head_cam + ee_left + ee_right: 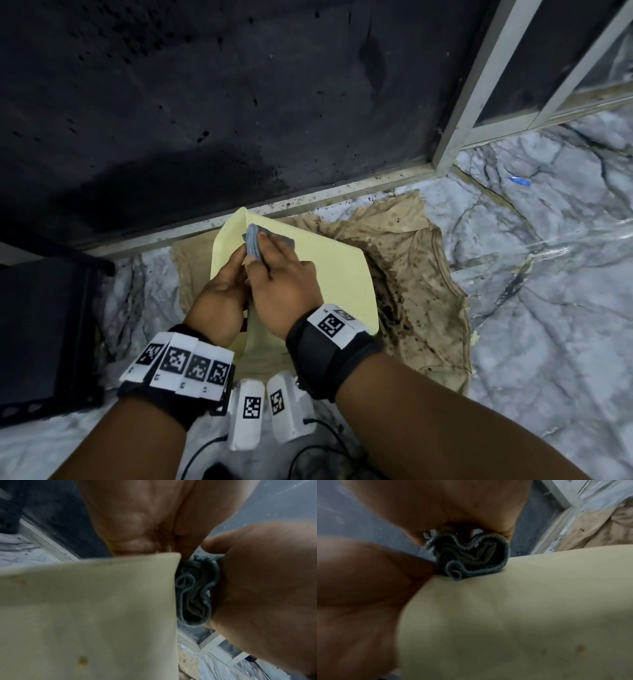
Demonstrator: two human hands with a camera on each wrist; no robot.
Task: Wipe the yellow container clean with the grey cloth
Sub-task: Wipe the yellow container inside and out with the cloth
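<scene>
The pale yellow container (325,274) is tilted with a broad flat face turned up toward me. My left hand (236,274) grips its left edge, fingers curled round the rim. My right hand (265,248) pinches the folded grey cloth (254,243) and presses it on the container near its far left corner. In the left wrist view the cloth (193,595) is squeezed between the container's edge (85,615) and my right hand (265,588). From the right wrist, the cloth's folds (471,558) rest on the yellow face (522,615), which carries small brown spots (580,649).
A stained beige garment (428,274) lies under the container on the marble-patterned floor (548,308). A black speckled wall panel (205,102) and a grey metal frame (479,85) stand behind. A black box (44,325) sits at left, cables (315,455) near me.
</scene>
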